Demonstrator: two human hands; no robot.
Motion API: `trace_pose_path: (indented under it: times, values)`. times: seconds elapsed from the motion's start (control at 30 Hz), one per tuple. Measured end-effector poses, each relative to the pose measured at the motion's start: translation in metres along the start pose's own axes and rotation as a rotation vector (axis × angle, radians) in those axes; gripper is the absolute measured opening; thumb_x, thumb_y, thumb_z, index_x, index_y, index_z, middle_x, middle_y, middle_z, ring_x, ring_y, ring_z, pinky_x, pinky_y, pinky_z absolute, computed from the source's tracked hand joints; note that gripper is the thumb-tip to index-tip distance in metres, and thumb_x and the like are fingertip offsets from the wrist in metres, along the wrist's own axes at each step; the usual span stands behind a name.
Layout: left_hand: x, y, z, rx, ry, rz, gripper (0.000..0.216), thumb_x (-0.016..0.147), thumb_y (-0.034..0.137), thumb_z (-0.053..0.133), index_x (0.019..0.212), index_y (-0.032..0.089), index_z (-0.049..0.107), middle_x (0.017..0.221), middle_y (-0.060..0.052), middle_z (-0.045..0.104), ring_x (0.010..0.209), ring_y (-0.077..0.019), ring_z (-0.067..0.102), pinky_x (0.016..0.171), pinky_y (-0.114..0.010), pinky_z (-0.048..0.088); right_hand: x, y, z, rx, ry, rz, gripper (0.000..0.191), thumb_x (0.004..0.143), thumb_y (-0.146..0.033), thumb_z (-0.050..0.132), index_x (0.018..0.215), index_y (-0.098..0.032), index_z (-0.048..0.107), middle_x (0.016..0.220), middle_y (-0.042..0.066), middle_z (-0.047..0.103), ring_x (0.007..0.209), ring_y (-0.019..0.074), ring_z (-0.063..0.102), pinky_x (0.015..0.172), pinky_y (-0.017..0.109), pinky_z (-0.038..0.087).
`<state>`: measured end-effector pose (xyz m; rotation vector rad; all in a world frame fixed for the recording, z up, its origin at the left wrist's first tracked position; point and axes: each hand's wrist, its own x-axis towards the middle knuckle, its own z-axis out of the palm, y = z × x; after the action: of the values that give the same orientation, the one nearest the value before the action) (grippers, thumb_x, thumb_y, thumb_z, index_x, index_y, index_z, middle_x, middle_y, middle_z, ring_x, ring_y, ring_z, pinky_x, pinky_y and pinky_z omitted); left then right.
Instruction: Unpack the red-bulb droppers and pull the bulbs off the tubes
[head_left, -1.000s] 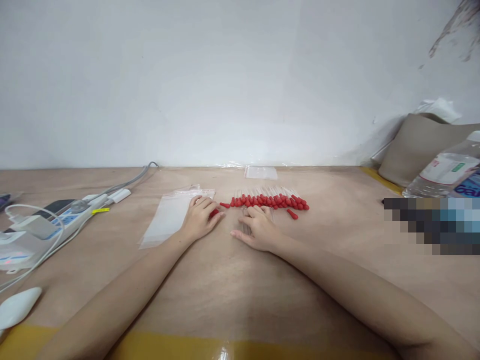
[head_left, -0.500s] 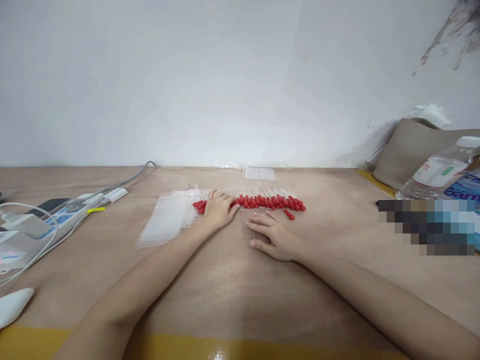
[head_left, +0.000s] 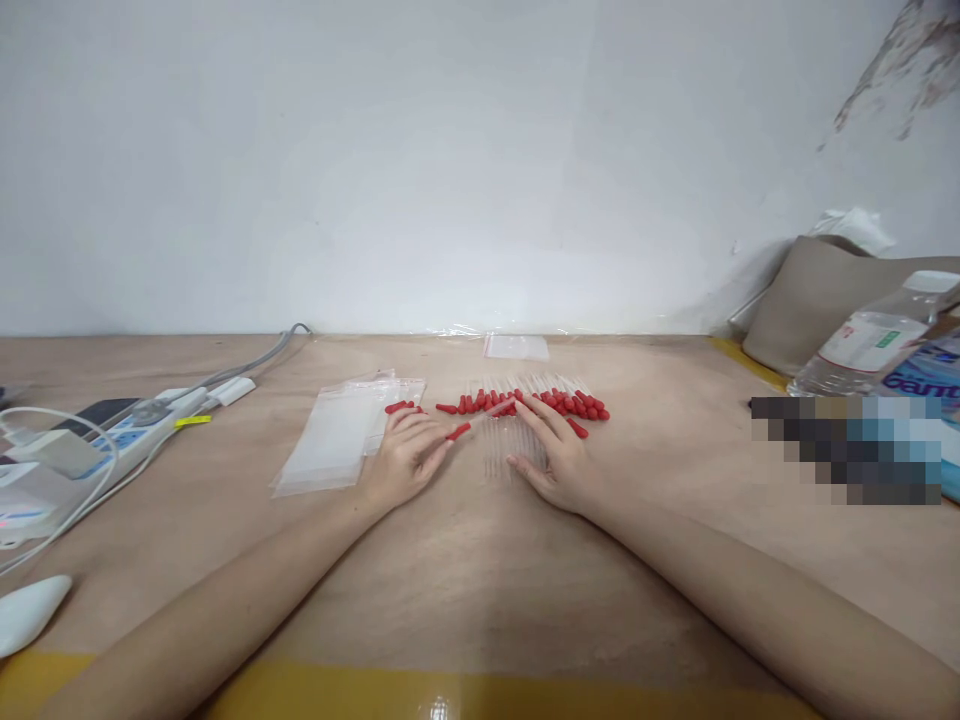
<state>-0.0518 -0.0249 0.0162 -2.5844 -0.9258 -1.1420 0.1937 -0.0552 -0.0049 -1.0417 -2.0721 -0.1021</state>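
A row of clear droppers with red rubber bulbs (head_left: 559, 402) lies across the middle of the brown table (head_left: 465, 560). My left hand (head_left: 405, 455) is curled, its fingertips pinching one red-bulbed dropper (head_left: 459, 431) that points right. A few loose red bulbs (head_left: 399, 407) lie just beyond its knuckles. My right hand (head_left: 555, 455) lies flat with fingers stretched out, resting on a small group of clear droppers (head_left: 504, 445) and touching the row. A stack of clear zip bags (head_left: 337, 435) lies to the left of my left hand.
A white power strip (head_left: 127, 430) with cables sits at the left, a white object (head_left: 30, 612) at the near left edge. A small clear bag (head_left: 516, 347) lies by the wall. A plastic bottle (head_left: 874, 340) and a beige bag (head_left: 817, 295) stand at the right.
My left hand has pulled back from the left end of the row toward me, now pinching one dropper. My right hand has slid forward and its fingers reach the row.
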Motion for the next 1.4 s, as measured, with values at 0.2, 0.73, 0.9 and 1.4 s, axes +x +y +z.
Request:
trace_pose_path:
  times: [0.2, 0.73, 0.9, 1.4]
  values:
    - [-0.003, 0.008, 0.006, -0.134, -0.076, 0.234, 0.022, 0.083, 0.017, 0.052, 0.101, 0.026, 0.061, 0.092, -0.001, 0.068, 0.091, -0.0148, 0.058, 0.087, -0.037, 0.041, 0.002, 0.001, 0.001, -0.039, -0.121, -0.180, 0.045, 0.086, -0.033, 0.045, 0.128, -0.020, 0.042, 0.127, 0.008, 0.049, 0.125, 0.0218, 0.035, 0.101, 0.044, 0.034]
    - [0.007, 0.034, 0.035, -0.047, -0.072, 0.165, 0.015, 0.085, 0.024, 0.049, 0.093, 0.020, 0.061, 0.090, -0.004, 0.066, 0.091, -0.0174, 0.057, 0.095, -0.042, 0.035, 0.003, -0.004, 0.008, -0.041, -0.111, -0.238, 0.021, 0.086, -0.022, 0.045, 0.097, -0.018, 0.063, 0.100, 0.006, 0.064, 0.114, 0.0203, 0.047, 0.101, 0.045, 0.034]
    - [0.010, 0.039, 0.025, 0.085, -0.194, 0.165, 0.018, 0.087, 0.024, 0.042, 0.082, 0.018, 0.058, 0.079, -0.004, 0.061, 0.085, -0.0177, 0.055, 0.096, -0.044, 0.033, 0.001, -0.001, 0.011, -0.005, -0.094, -0.293, 0.022, 0.085, -0.018, 0.044, 0.099, -0.018, 0.062, 0.101, 0.007, 0.065, 0.112, 0.0192, 0.050, 0.102, 0.045, 0.035]
    - [-0.001, 0.028, 0.003, 0.127, -0.274, 0.075, 0.024, 0.089, 0.019, 0.032, 0.079, 0.018, 0.054, 0.079, -0.003, 0.060, 0.083, -0.0180, 0.052, 0.096, -0.047, 0.028, -0.008, 0.014, 0.004, -0.107, 0.027, -0.359, 0.026, 0.086, -0.014, 0.040, 0.101, -0.017, 0.061, 0.108, 0.009, 0.062, 0.111, 0.0199, 0.050, 0.096, 0.043, 0.040]
